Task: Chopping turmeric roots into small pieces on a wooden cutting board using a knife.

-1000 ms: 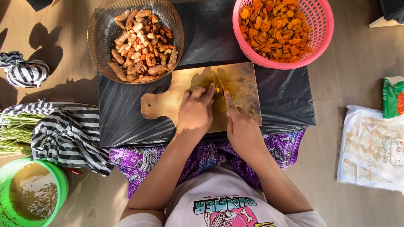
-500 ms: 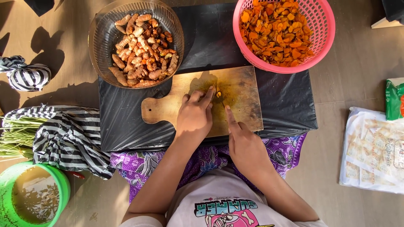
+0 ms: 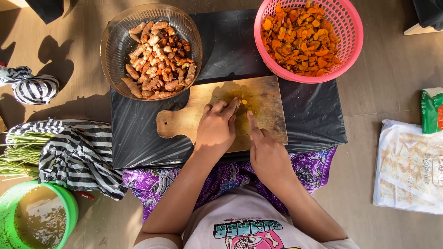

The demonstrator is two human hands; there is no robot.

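Cutting board (image 3: 194,121) on table (image 3: 314,120); bowl (image 3: 115,50) behind-left, basket (image 3: 351,50) behind-right.

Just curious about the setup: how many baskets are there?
2: a brown basket of whole roots at upper left, and a pink basket of orange slices at upper right, both behind the cutting board.

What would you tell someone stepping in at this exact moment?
Left hand: pressing down on a small root piece on the cutting board. Right hand: beside it, forefinger stretched forward as if along a blade; the blade itself is hard to see. Whole turmeric roots fill the glass bowl; orange slices fill the pink basket. Many sliced, many whole roots left.
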